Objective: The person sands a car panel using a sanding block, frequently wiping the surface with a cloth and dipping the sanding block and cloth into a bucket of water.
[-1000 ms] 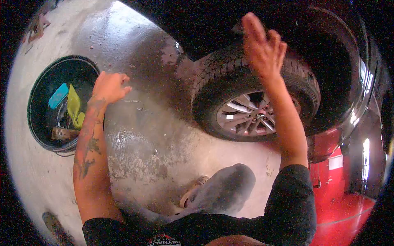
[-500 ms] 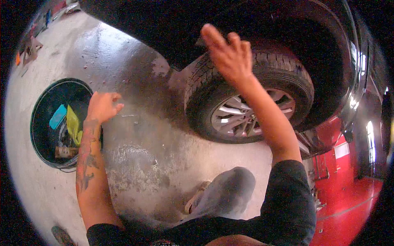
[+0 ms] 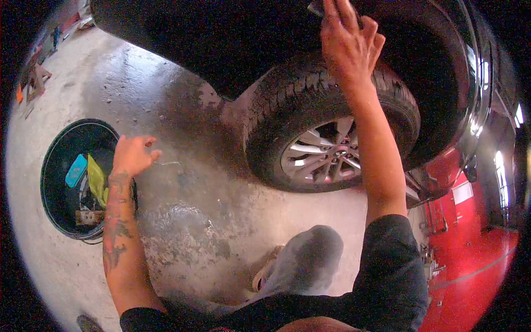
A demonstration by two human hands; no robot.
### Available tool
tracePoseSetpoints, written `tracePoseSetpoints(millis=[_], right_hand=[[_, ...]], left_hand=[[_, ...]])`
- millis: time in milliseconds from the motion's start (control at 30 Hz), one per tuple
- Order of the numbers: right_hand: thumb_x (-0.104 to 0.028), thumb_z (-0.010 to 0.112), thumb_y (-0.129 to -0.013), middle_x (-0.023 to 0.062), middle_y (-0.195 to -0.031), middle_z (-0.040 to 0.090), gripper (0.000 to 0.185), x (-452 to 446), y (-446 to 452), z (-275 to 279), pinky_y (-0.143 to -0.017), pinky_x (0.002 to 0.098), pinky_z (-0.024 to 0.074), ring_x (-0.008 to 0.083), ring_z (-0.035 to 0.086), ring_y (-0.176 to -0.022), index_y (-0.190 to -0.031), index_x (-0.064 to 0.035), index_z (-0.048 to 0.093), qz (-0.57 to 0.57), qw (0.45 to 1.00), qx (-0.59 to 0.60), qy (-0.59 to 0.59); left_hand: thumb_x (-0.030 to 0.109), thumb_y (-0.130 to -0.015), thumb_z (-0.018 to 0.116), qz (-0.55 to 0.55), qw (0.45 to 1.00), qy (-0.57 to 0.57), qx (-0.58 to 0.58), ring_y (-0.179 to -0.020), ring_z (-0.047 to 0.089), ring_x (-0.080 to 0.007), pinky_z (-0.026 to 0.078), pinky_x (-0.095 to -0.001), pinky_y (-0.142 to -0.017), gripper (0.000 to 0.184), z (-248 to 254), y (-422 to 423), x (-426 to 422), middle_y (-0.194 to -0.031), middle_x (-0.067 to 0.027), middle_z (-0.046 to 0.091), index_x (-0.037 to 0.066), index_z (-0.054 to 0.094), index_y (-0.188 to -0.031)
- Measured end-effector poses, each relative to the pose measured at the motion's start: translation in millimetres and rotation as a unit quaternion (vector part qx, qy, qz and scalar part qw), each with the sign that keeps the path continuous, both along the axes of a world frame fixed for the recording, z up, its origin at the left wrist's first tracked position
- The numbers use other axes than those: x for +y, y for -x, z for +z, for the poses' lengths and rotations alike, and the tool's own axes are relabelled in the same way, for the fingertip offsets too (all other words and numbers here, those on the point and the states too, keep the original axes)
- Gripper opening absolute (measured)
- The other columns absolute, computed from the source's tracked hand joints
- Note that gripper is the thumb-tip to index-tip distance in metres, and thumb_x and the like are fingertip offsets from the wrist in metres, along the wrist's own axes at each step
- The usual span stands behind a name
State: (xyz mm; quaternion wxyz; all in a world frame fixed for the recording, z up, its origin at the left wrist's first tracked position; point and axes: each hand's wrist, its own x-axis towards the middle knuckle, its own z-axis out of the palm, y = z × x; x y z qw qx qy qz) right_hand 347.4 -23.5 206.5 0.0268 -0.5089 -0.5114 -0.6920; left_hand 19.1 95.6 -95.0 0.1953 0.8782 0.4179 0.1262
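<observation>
One bent knee is nearest. The left hand is released, fingers loosely curled, beside one bucket holding one blue piece, one yellow piece and one brown block. Beyond the knee stands one wheel; over its tire the right hand reaches, arm raised, fingers extended by one dark piece, grip impossible to tell.

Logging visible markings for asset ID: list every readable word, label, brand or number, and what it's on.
No readable text.
Emblem on wheel: too small.
White patch on red surface: no legible print.
Blue item in bucket: faint marks, too blurred.
</observation>
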Motion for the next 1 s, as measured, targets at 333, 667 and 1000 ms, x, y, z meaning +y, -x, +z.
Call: tracePoseSetpoints(millis=[333, 667, 1000], right_hand=[[-0.022, 0.062, -0.086, -0.0104, -0.149, 0.043, 0.062, -10.3, -4.1, -9.2, -0.089, 0.0434, 0.0389, 0.0280, 0.049, -0.110, -0.144, -0.0308, 0.043, 0.007, 0.998, 0.064, 0.017], [-0.018, 0.061, -0.084, -0.0129, -0.149, 0.042, 0.067, -7.4, -2.9, -0.7, -0.091, 0.0420, 0.0362, 0.0263, 0.047, -0.113, -0.146, -0.0313, 0.040, 0.016, 0.999, 0.044, 0.016], [-0.014, 0.054, -0.093, 0.0055, -0.155, 0.035, 0.054, -66.9, 33.7, -157.5, -0.096, 0.0452, 0.0420, 0.0309, 0.053, -0.111, -0.145, -0.0151, 0.041, 0.187, 0.802, 0.420, 0.382]], left_hand=[[0.044, -0.082, 0.068, 0.007, 1.000, -0.003, -0.010, -0.105, 0.064, -0.0286, 0.034, -0.0508, -0.104, 0.049, -0.8, 2.3, 4.7, -0.110, -0.0094, 0.070, 0.012, 0.066, -0.119], [0.050, -0.084, 0.065, 0.013, 0.998, -0.023, -0.057, -0.103, 0.065, -0.0283, 0.036, -0.0488, -0.102, 0.056, -7.7, 4.0, 6.2, -0.109, -0.0085, 0.070, 0.012, 0.062, -0.125], [0.048, -0.085, 0.066, -0.037, 0.971, 0.136, -0.192, -0.118, 0.058, -0.0302, 0.045, -0.0423, -0.100, 0.070, 14.0, -16.1, -6.8, -0.126, -0.0156, 0.062, 0.012, 0.044, -0.142]])
